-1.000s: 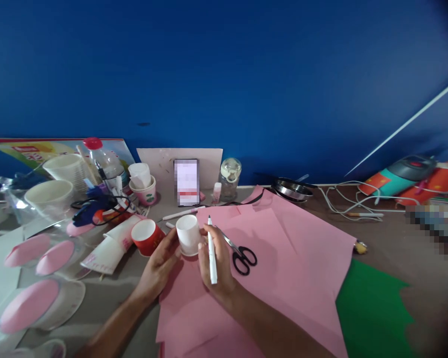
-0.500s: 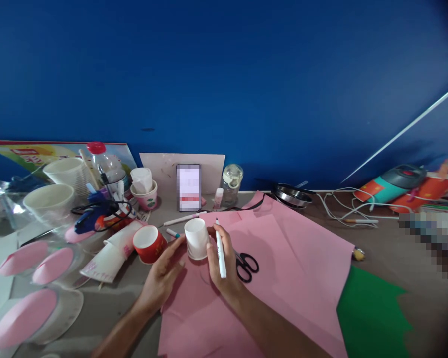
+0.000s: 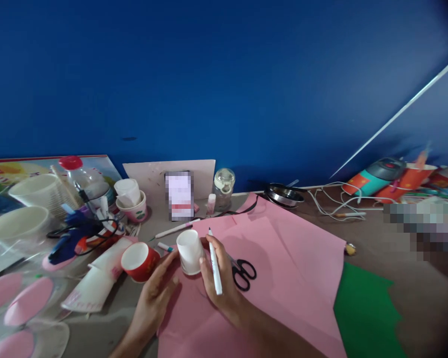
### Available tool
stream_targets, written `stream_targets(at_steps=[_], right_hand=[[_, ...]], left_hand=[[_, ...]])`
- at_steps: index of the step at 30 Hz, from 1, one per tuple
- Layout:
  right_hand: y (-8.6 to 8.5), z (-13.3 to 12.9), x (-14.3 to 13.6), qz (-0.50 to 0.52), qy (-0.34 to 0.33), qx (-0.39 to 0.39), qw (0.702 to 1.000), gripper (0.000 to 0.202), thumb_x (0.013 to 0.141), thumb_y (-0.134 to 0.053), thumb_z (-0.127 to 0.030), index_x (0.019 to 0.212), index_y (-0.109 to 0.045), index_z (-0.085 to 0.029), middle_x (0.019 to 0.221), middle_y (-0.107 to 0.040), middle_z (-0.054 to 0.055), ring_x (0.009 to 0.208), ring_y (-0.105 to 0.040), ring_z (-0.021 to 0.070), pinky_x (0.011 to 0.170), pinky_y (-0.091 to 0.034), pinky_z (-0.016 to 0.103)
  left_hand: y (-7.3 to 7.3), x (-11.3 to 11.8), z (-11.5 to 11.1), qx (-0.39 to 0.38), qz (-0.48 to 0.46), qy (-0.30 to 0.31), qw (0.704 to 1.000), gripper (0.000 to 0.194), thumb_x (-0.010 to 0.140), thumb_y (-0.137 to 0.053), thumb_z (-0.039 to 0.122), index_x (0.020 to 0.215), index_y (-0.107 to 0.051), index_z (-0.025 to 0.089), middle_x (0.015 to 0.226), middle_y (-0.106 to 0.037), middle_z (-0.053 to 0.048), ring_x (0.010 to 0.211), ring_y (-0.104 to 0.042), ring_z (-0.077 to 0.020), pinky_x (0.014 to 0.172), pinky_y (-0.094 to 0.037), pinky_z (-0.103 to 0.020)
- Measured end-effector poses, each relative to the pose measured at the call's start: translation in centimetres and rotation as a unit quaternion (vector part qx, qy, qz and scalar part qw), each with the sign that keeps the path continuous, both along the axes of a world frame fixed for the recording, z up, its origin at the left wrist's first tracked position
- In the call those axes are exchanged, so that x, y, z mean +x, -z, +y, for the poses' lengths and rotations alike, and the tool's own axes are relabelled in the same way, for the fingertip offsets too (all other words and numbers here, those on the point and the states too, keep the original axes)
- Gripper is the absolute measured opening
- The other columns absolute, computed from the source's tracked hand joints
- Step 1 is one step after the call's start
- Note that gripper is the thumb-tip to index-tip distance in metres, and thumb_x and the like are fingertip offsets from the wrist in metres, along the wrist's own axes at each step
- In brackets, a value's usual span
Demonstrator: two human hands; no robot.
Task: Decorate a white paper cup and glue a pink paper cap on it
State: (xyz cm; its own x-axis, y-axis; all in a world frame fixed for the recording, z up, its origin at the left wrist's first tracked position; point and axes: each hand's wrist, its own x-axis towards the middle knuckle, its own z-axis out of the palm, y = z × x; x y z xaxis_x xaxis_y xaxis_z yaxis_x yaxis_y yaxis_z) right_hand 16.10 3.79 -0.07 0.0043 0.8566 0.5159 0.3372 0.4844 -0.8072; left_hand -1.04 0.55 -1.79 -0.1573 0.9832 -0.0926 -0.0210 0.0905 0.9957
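Spanning the scene behind the desk's back edge, a plain blue wall point(image 3: 224, 89) rises above the grey desk point(image 3: 91, 333). Large pink paper sheets point(image 3: 294, 283) overlap toward the front edge, reaching back nearly to the rear. Past their right edge lies a green paper sheet point(image 3: 366, 308) with a jagged outer side.

Over the left part of the pink sheets, the left hand point(image 3: 155, 293) is half unfolded, its thumb apart from gently curved fingers, gripping nothing; its fingertips come close to the cup, and whether they touch it I cannot tell. The right hand point(image 3: 222, 278) is closed around the marker, with its thumb and fingertips against the cup's right side.

Just beyond the left hand, a red paper cup with a white inside point(image 3: 140, 263) leans, its mouth facing up and leftward. Near the pink sheets' back-left corner, a small white paper cup point(image 3: 189, 252) is upside down: base up, wider rim down, long axis close to upright. Beside the right hand lie black-handled metal scissors point(image 3: 244, 275), blades partly hidden. Smallest is a slim white marker point(image 3: 215, 268), its long axis running front to back, dark tip pointing up toward the desk's back edge.
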Motion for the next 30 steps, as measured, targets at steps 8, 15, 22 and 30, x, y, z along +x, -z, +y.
stream_targets(at_steps=[8,15,22,30], right_hand=[[0.5,0.4,-0.3,0.002,0.005,0.017,1.0,0.037,0.097,-0.047,-0.034,0.13,-0.05,-0.017,0.117,-0.066,0.016,0.105,-0.067,0.0268,0.087,-0.059,0.041],[2.0,0.7,-0.2,0.007,-0.011,-0.01,1.0,0.043,0.095,-0.048,-0.03,0.134,-0.046,-0.013,0.124,-0.064,0.019,0.112,-0.065,0.0284,0.095,-0.055,0.046],[2.5,1.0,0.0,0.017,-0.026,-0.014,0.999,0.046,0.094,-0.048,-0.033,0.136,-0.046,-0.013,0.129,-0.061,0.019,0.117,-0.062,0.0288,0.098,-0.054,0.047],[2.3,1.0,0.0,0.07,-0.075,-0.039,0.994,0.047,0.094,-0.048,-0.032,0.137,-0.045,-0.014,0.122,-0.064,0.018,0.11,-0.065,0.0265,0.094,-0.055,0.044]], left_hand=[[0.5,-0.1,0.5,-0.005,-0.001,-0.019,1.0,0.059,0.071,-0.077,0.046,0.124,-0.066,0.023,0.134,-0.066,-0.012,0.125,-0.059,-0.0347,0.106,-0.047,-0.047],[0.8,0.5,0.5,0.049,0.023,0.001,0.999,0.056,0.078,-0.072,0.041,0.129,-0.062,0.02,0.14,-0.06,-0.013,0.13,-0.054,-0.0318,0.113,-0.039,-0.046],[-0.2,0.9,0.8,0.063,0.02,0.0,0.998,0.048,0.079,-0.069,0.041,0.122,-0.065,0.02,0.132,-0.066,-0.013,0.128,-0.056,-0.0319,0.112,-0.04,-0.045],[-1.1,1.4,1.2,0.038,0.009,0.013,0.999,0.047,0.076,-0.07,0.04,0.116,-0.063,0.017,0.116,-0.072,-0.012,0.11,-0.066,-0.0317,0.093,-0.054,-0.045]])
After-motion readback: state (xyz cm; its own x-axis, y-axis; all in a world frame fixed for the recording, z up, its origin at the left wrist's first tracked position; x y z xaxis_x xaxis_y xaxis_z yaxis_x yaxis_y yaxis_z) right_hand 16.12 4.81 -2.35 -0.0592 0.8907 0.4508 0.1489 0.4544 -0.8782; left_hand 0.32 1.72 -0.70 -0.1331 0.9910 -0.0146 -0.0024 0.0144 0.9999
